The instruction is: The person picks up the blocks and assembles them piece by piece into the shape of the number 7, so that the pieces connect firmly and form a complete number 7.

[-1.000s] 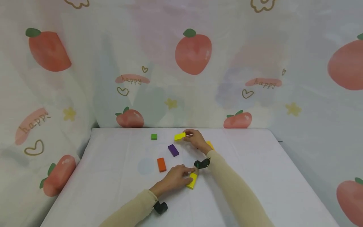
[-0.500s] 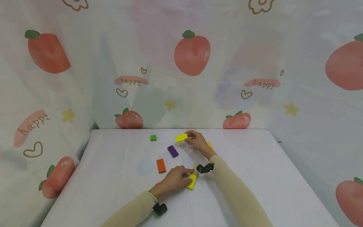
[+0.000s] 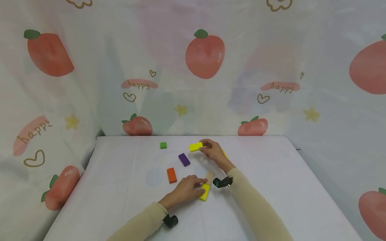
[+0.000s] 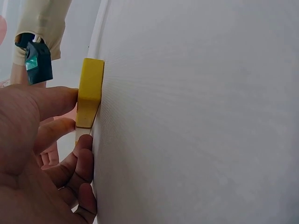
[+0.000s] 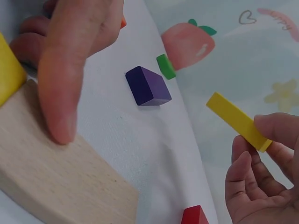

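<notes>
Between right hand (image 3: 212, 151) fingertips: yellow block (image 3: 196, 146).

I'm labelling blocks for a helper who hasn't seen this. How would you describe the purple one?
On the white table, look toward the far edge. The purple block lies flat between the small green block and the orange block, untouched by either hand. It is the only purple piece.

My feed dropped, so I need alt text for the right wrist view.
The right hand pinches one end of a long yellow block in its fingers, held above the white table cover. Beyond it lie a purple block and a green block; at left, the other hand's finger presses a pale wooden block.
</notes>
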{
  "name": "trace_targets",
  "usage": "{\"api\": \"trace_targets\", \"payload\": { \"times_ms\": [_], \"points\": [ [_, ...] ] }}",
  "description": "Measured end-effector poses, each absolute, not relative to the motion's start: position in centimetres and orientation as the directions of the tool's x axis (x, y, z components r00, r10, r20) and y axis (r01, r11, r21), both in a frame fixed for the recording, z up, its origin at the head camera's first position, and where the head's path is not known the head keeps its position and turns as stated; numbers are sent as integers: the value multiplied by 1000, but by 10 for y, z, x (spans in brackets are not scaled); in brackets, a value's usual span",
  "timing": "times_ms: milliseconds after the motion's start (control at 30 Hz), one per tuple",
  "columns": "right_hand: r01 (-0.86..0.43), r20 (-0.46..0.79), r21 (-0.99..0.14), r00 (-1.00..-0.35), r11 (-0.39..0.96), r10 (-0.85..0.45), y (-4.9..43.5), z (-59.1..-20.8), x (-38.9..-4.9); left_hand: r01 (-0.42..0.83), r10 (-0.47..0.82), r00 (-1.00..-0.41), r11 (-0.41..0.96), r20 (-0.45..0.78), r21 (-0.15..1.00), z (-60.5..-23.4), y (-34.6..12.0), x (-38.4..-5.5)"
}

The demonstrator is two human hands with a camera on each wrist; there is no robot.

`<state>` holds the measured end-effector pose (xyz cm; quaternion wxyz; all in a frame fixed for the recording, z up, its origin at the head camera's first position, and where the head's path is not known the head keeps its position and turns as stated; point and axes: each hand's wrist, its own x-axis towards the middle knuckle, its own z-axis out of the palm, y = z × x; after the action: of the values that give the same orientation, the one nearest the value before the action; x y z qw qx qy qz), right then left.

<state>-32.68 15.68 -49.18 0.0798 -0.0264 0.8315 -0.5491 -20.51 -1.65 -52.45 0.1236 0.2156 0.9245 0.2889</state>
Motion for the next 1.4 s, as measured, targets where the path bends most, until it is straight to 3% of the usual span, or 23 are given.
{"api": "trace_targets", "payload": {
  "times_ms": [833,1400],
  "points": [
    [47,-87,-940,-990,338,-106,167,-488,-299,315,463,-878,748,-119,584,-523,-16,-204],
    [14,-74,-930,-986,367,-148,186,-495,-282,310,457,-880,756,-126,577,-521,-15,-203]
  ]
}}
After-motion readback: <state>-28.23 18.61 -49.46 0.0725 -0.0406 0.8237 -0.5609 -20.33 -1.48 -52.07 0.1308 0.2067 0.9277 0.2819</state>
